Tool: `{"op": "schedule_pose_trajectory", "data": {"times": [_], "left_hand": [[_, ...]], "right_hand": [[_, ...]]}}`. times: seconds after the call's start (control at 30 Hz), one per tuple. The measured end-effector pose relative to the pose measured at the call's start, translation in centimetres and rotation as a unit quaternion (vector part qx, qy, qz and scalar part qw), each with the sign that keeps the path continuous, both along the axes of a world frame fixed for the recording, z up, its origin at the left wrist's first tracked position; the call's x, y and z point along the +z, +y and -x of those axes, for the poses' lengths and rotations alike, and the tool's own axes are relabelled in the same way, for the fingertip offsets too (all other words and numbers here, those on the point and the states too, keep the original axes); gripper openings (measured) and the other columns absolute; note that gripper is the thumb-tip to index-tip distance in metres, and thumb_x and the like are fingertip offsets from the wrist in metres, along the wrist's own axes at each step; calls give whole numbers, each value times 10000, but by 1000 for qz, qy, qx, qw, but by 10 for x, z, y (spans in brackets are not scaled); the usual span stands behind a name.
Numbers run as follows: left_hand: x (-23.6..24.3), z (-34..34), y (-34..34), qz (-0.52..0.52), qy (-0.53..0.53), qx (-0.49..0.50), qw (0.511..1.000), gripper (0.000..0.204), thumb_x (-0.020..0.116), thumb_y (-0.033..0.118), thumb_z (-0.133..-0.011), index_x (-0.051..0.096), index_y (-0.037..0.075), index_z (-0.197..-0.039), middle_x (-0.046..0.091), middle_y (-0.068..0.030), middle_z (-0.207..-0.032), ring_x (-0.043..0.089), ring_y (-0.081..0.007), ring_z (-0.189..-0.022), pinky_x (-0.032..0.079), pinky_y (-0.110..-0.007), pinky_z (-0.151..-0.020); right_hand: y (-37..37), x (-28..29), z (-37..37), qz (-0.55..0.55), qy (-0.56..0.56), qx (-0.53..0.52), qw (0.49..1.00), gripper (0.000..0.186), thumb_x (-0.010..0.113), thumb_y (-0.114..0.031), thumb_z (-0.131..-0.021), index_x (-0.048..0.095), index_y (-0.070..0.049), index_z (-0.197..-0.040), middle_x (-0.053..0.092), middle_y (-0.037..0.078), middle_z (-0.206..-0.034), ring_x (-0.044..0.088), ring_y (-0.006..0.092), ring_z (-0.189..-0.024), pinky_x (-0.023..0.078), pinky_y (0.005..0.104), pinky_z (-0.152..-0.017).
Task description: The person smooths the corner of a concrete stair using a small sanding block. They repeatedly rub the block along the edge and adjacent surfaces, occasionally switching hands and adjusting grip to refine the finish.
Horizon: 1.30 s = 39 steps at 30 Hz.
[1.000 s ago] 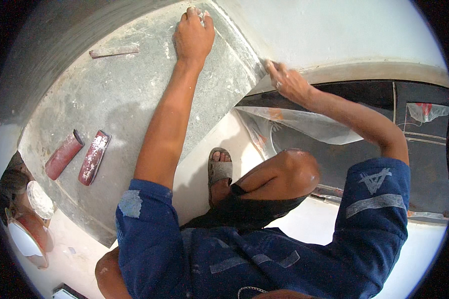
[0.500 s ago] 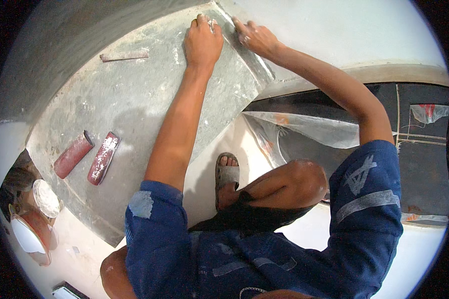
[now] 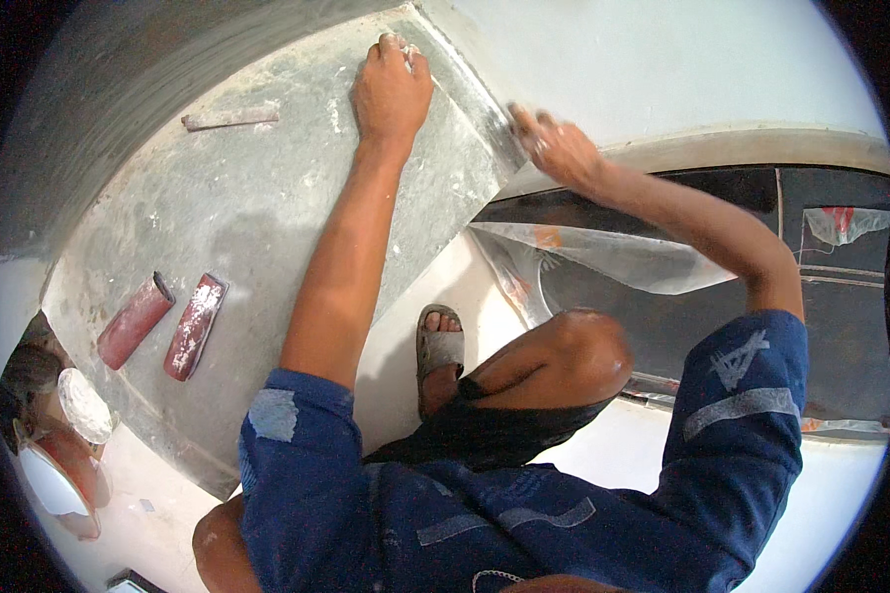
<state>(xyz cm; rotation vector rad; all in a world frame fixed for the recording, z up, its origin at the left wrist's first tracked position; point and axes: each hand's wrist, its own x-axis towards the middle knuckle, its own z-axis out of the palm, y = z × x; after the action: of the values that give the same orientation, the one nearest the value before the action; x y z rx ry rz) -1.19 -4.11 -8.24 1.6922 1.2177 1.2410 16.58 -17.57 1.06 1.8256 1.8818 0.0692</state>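
On a grey, dust-marked stone slab [image 3: 227, 227], my left hand [image 3: 392, 89] rests near the far edge, fingers curled over something whitish that I cannot make out. My right hand [image 3: 554, 143] is at the slab's right edge beside the pale wall [image 3: 663, 59], fingers bent and powdery, partly blurred; what they hold, if anything, is hidden. Two rolled maroon sheets, likely abrasive paper, lie at the lower left: one plain [image 3: 127, 326], the other speckled white [image 3: 193, 331]. A thin pale strip [image 3: 229, 119] lies left of my left hand.
A curved grey wall [image 3: 89, 128] borders the slab's left. Below at left are a white-crusted round object [image 3: 84, 403] and a reddish-white container [image 3: 54, 479]. On the right, dark panels [image 3: 643, 326] carry torn plastic film [image 3: 623, 257]. My sandalled foot [image 3: 438, 356] is on the pale floor.
My right hand went up along the slab's edge toward the far corner, then came back down toward me and rightward. My left hand moved slightly, staying near the far edge.
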Motion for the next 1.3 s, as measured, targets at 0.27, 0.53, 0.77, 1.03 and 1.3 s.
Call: {"op": "schedule_pose_trajectory", "data": {"times": [0.27,0.53,0.77,1.03,1.3], "left_hand": [[3,-1,3,-26,-12,-1,1000,273,518,189,-883,548,-34,-1037,620,-231,-973,634,-388,-865,517,-455,-752],[1,1,6,10,-10,-7,1000,255,540,200,-879,545,-4,-1031,632,-197,-987,639,-355,-901,509,-439,-767],[1,2,5,4,-23,-12,1000,255,542,197,-878,547,-1,-1039,635,-190,-977,643,-356,-879,509,-439,-761],[0,6,8,-10,-45,7,999,242,538,198,-879,555,0,-1016,631,-202,-964,641,-358,-861,508,-442,-740],[5,0,6,9,-31,-23,999,223,526,169,-878,556,-7,-1011,630,-203,-949,635,-368,-869,506,-444,-742]], "right_hand": [[127,-43,-6,-132,-4,115,985,493,529,-202,-897,336,-21,-1313,585,268,-938,650,374,-719,556,412,-584],[46,-29,-32,-10,-43,172,984,488,534,-189,-897,338,-4,-1305,566,251,-945,651,342,-688,559,385,-527],[146,-46,-12,-94,-49,240,965,394,496,-183,-921,350,-21,-1249,570,248,-934,653,355,-753,566,400,-554],[160,-56,-28,-132,-20,311,941,335,483,-192,-930,370,-24,-1198,561,283,-981,656,372,-764,564,427,-594],[171,-33,-2,-79,-31,174,981,395,514,-187,-917,360,-52,-1254,564,278,-999,660,383,-784,573,410,-634]]}}
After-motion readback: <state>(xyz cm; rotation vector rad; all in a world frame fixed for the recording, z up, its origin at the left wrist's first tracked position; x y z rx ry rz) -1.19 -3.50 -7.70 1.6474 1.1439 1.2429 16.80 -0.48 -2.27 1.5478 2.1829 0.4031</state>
